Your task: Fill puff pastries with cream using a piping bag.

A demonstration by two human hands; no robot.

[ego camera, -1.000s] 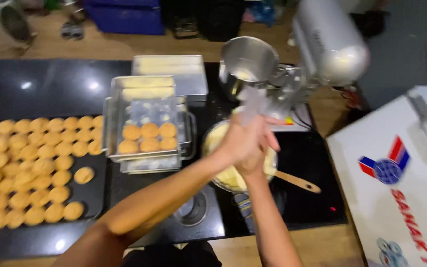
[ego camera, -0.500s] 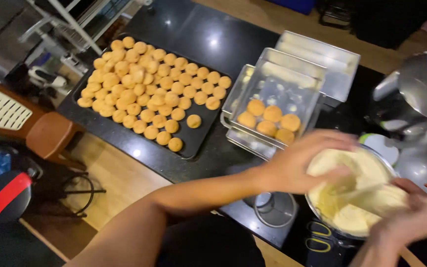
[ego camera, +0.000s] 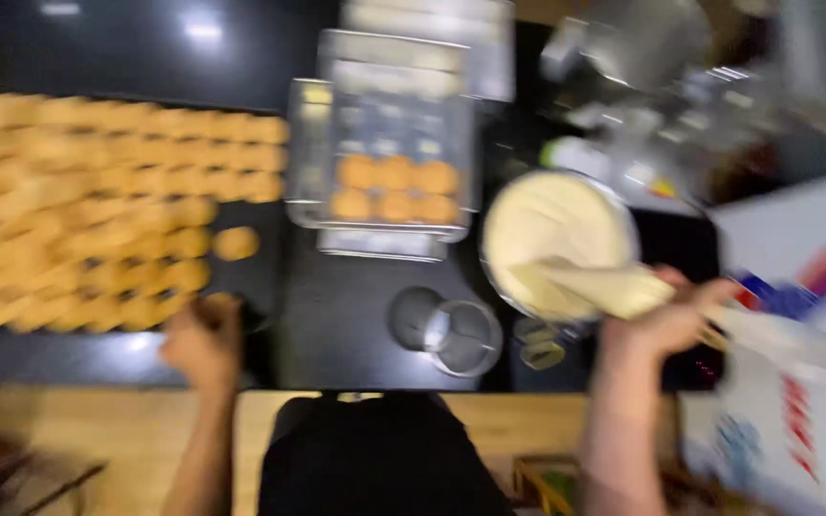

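Pastries (ego camera: 97, 205): many small round golden pieces lay in close rows on the black counter (ego camera: 336, 315), filling its left part; one piece (ego camera: 236, 243) sat just apart at the right edge of the rows. Blur hid finer detail.
Left hand (ego camera: 205, 342): rested at the near edge of the rows, fingers curled over what looked like one golden piece; a true grip could not be told through the blur. Likely placed there to reach the closest row.
Trays (ego camera: 384, 153): clear, stacked, near the counter's middle; two short rows of the same golden rounds (ego camera: 396, 189) lay at the near end, the far end looked bare.
Cup (ego camera: 464, 336): small clear container near the front edge, contents not discernible.
Bowl (ego camera: 558, 241): round metal, holding pale cream, right of the trays.
Bag (ego camera: 599, 287): cream-filled piping bag, tip lying over the bowl's near rim, probably so drips fell into the bowl.
Right hand (ego camera: 666, 320): closed around the bag's wide end.
Mixer (ego camera: 681, 86): grey blur behind the bowl.
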